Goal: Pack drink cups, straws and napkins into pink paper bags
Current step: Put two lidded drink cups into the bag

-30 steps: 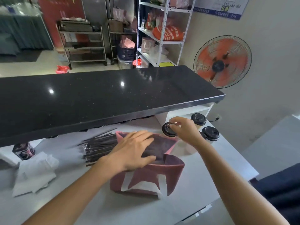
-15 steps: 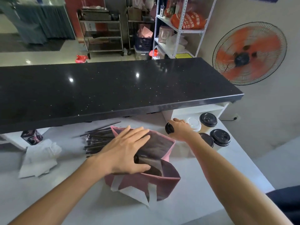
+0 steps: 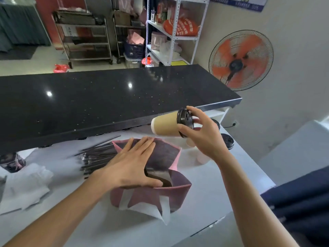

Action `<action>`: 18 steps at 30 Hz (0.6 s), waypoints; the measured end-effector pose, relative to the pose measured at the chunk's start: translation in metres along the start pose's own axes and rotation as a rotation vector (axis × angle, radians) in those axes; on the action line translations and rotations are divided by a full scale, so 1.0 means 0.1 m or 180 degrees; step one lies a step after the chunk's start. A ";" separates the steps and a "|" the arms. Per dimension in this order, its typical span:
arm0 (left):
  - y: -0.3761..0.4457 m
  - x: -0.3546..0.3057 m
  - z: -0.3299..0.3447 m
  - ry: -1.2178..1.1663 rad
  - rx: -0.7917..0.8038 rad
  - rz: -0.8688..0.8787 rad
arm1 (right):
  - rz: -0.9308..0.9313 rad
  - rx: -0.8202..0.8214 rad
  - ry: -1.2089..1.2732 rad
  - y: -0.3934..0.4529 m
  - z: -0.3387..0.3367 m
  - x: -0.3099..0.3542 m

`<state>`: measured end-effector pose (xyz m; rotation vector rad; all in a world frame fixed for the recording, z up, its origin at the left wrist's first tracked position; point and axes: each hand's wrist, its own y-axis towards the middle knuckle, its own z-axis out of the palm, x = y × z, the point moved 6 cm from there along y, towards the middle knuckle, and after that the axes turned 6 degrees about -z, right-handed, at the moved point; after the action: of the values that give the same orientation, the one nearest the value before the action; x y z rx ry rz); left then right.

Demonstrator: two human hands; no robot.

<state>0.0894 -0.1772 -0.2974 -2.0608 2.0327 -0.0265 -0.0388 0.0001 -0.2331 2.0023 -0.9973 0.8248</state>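
Note:
A pink paper bag [image 3: 153,196] with white handles stands open on the white counter [image 3: 204,193]. My left hand [image 3: 130,164] lies flat on the bag's left wall, thumb hooked over the rim, holding the mouth open. My right hand [image 3: 203,134] grips a tan paper cup [image 3: 165,124] by its black lid, tipped sideways in the air above the bag's far right corner. A bundle of dark straws [image 3: 96,157] lies just left of the bag. White napkins [image 3: 25,186] sit at the far left.
Other lidded cups [image 3: 227,140] stand at the back right of the counter, partly behind my right arm. A raised black countertop [image 3: 106,100] overhangs the far side. An orange fan [image 3: 240,59] hangs on the right wall. A small dark carton [image 3: 11,162] stands at the left edge.
My right hand has lifted one cup off the counter, tipped it on its side and carried it over the bag. The left hand has stayed on the bag.

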 end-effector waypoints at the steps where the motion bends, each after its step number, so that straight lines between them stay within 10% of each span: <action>1: -0.01 0.01 -0.01 -0.0026 0.0022 -0.0002 | 0.0011 0.0008 0.0105 -0.09 -0.01 0.09; 18: -0.07 0.36 -0.09 -0.0624 -0.0296 0.0461 | -0.0301 0.0939 -0.1433 -0.60 0.26 0.46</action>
<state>0.0961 -0.2141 -0.2930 -1.8785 2.0888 0.2893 0.0398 -0.0133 -0.2299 2.5412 -1.0597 0.4983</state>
